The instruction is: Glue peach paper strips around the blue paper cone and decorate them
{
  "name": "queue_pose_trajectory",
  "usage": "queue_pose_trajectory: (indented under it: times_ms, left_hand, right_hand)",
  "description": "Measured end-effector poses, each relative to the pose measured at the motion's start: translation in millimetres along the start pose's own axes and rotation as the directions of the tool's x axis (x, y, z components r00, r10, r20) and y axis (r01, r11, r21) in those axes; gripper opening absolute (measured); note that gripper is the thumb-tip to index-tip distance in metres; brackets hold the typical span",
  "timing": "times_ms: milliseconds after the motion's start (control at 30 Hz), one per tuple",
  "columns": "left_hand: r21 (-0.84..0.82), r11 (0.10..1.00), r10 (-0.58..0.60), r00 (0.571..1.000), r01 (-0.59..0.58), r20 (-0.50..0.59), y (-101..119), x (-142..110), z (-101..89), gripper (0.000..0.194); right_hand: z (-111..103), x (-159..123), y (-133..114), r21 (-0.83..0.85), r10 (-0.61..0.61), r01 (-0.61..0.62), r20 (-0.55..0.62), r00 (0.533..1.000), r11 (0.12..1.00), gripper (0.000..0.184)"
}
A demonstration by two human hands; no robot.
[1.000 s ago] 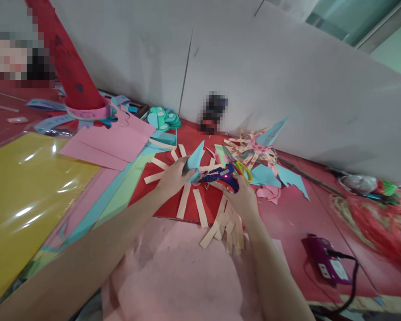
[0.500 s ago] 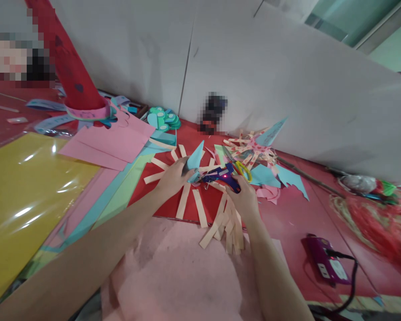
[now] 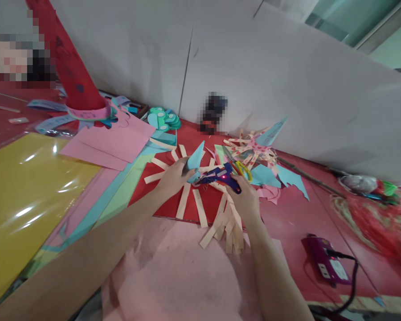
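My left hand (image 3: 178, 176) is closed around a light blue paper cone (image 3: 195, 158), its tip pointing up and slightly right. In my right hand (image 3: 242, 191) is a dark blue glue gun (image 3: 222, 174) with a small lit red light. The gun's nozzle end reaches the lower edge of the cone; whether they touch I cannot tell. Beneath both hands lies a red sheet (image 3: 169, 203) with cream paper strips (image 3: 200, 207) fanned out around the cone. More loose cream strips (image 3: 232, 227) lie in a bunch below my right hand.
Yellow-handled scissors (image 3: 243, 171) lie just beyond the glue gun. Behind them is a blue-tipped piece with patterned strips (image 3: 257, 145). Pink sheets (image 3: 112, 142), a yellow sheet (image 3: 30, 196) and a red cone (image 3: 80, 76) are left. A purple power box (image 3: 325, 261) with a cord sits right.
Almost nothing differs. The glue gun has shifted very slightly at the cone's base, and my left hand keeps its hold on the cone.
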State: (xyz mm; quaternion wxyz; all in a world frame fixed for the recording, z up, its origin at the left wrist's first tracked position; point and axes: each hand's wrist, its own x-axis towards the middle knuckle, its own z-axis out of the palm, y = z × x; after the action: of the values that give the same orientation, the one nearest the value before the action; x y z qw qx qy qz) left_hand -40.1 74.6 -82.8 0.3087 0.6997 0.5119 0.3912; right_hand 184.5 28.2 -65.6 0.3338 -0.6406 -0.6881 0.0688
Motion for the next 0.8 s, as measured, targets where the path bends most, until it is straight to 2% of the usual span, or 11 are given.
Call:
queue_pose_trajectory:
  times_ms: [267,567,800]
  left_hand:
    - [0.049,0.999,0.001,1.0,-0.001,0.005,1.0,-1.0,-0.7,0.037]
    - [-0.009,1.0,0.014,1.0,-0.014,-0.002,-0.1,-0.2,0.1,0.039]
    - [-0.014,0.999,0.043,0.999,-0.043,-0.003,-3.6,1.5,1.1,0.039]
  right_hand:
    - [0.4,-0.4,-1.3,-0.064,-0.006,0.007,0.005,1.0,0.998,0.03]
    - [9.5,0.9,7.7,-0.227,-0.18,0.158,-0.079,0.981,0.961,0.034]
    - [10.7,-0.9,2.0,-0.244,-0.153,0.129,-0.083,0.985,0.961,0.043]
